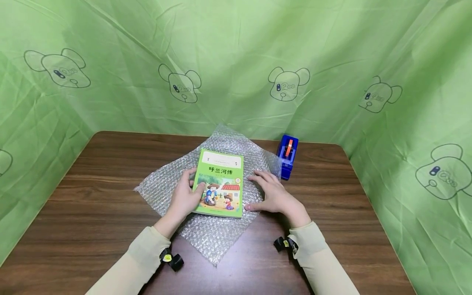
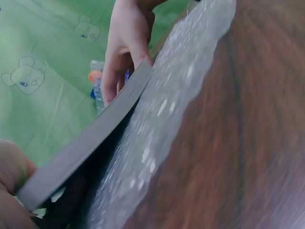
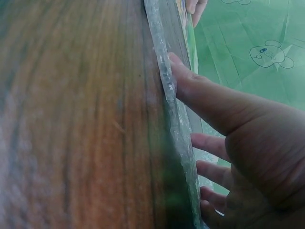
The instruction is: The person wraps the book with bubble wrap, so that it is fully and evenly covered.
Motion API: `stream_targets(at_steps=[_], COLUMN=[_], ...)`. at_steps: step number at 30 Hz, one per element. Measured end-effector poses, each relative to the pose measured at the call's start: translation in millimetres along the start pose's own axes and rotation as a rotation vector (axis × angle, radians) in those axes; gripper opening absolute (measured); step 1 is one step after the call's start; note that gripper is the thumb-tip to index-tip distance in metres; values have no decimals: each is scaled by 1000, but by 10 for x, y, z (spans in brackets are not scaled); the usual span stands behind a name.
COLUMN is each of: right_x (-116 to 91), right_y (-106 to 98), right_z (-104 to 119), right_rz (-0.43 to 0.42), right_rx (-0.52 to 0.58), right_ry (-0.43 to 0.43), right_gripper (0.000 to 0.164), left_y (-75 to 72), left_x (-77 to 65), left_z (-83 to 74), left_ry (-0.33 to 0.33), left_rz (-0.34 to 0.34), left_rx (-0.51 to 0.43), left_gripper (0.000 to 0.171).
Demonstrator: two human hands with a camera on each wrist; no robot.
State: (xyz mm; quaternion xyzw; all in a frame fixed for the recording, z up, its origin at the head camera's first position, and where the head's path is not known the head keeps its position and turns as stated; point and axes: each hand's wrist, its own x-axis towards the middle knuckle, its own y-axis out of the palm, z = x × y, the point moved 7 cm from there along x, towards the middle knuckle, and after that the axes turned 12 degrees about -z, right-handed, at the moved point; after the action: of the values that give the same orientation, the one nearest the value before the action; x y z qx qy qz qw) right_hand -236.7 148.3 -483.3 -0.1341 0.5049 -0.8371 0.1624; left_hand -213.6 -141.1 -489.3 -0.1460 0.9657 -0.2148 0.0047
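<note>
A green paperback book (image 1: 221, 182) with a picture cover lies over a sheet of bubble wrap (image 1: 217, 237), which is turned cornerwise on the table. My left hand (image 1: 183, 196) grips the book's left edge, thumb on the cover and fingers tucked round the side. In the left wrist view, a dark gap shows between that side of the book and the wrap. Beside the book's right edge, my right hand (image 1: 274, 196) is spread over the wrap, holding nothing. Its thumb (image 3: 205, 93) is right at the wrap and the book's edge in the right wrist view.
A blue tape dispenser (image 1: 287, 157) with an orange part stands at the back right, next to the wrap's right corner. Brown wood-grain table (image 1: 110, 176) extends on both sides. Green cloth (image 1: 236, 49) with bear-head drawings hangs behind and at the sides.
</note>
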Motion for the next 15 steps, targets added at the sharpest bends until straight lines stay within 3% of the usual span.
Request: stream_targets(at_steps=[6,15], right_x=[-3,-4], right_y=[-11,-26], right_z=[9,17], right_rz=[-6,-13], right_rx=[9,22], right_ry=[-5,-8], right_gripper=[105,104], left_y=[-74,-206], left_x=[80,218], left_z=[-10,42], left_ry=[62,98], left_rz=[74,198], left_rx=[168,175], left_gripper=[67,72])
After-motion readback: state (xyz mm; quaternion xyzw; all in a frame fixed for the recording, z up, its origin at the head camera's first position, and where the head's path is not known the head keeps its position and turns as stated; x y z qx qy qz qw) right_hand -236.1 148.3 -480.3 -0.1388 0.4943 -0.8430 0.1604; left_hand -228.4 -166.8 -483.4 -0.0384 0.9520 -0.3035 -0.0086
